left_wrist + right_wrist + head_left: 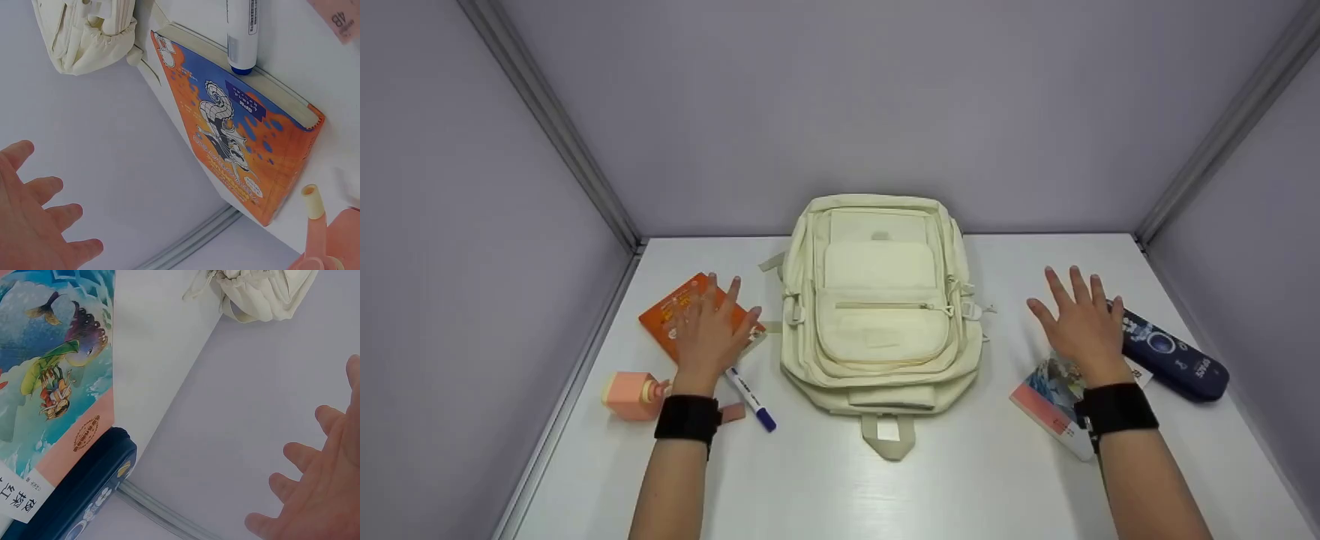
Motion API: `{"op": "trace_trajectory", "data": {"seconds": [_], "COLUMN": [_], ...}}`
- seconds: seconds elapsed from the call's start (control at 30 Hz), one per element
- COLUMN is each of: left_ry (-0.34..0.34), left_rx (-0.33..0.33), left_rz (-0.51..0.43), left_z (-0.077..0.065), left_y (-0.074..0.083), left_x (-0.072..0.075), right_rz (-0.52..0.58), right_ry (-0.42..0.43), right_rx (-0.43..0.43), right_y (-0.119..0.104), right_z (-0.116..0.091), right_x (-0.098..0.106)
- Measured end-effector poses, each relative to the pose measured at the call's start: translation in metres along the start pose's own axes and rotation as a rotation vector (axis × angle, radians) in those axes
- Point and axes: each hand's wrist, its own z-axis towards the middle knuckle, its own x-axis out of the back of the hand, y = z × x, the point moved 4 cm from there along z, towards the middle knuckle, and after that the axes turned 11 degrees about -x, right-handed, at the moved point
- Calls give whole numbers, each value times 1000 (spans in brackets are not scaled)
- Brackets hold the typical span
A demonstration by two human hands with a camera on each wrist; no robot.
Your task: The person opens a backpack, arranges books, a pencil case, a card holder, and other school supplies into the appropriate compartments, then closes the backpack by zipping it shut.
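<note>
My left hand (707, 336) is spread flat in the air over an orange book (660, 322), fingers straight and holding nothing. In the left wrist view that book (225, 124) shows a dragon drawing, with a marker (243, 34) beside its page edge. My right hand (1084, 330), fingers also spread and holding nothing, hovers above a picture book (1054, 390) and next to a dark blue pencil case (1174, 356). Between the hands a cream backpack (881, 270) lies front side up, its top toward the back wall.
A pink pencil sharpener (631, 395) stands at the left, near my wrist. Close to it lies a pink eraser (733, 412) marked 4B, partly behind the wristband. The white table (825, 487) is bounded by grey walls (877, 97) on three sides.
</note>
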Motion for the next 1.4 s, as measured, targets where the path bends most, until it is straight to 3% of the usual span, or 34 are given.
{"op": "trace_trajectory", "data": {"seconds": [0.3, 0.6, 0.93, 1.23, 1.4], "left_ry": [-24, -38, -130, -218, -215], "left_rx": [-40, -103, -224, -253, -271], "left_rz": [20, -75, -118, -236, -236], "left_z": [2, 0, -9, -25, -33], "left_y": [18, 52, 83, 95, 95], "left_x": [-11, -38, -70, -91, -96], "right_rz": [0, 0, 20, 61, 95], "right_ry": [-29, -108, -219, -274, -271], "right_rx": [64, 134, 217, 268, 265], "right_y": [-25, -53, -73, -81, -80], "right_z": [-3, -13, -31, -47, -56], "right_x": [-15, -48, -83, -101, -104]}}
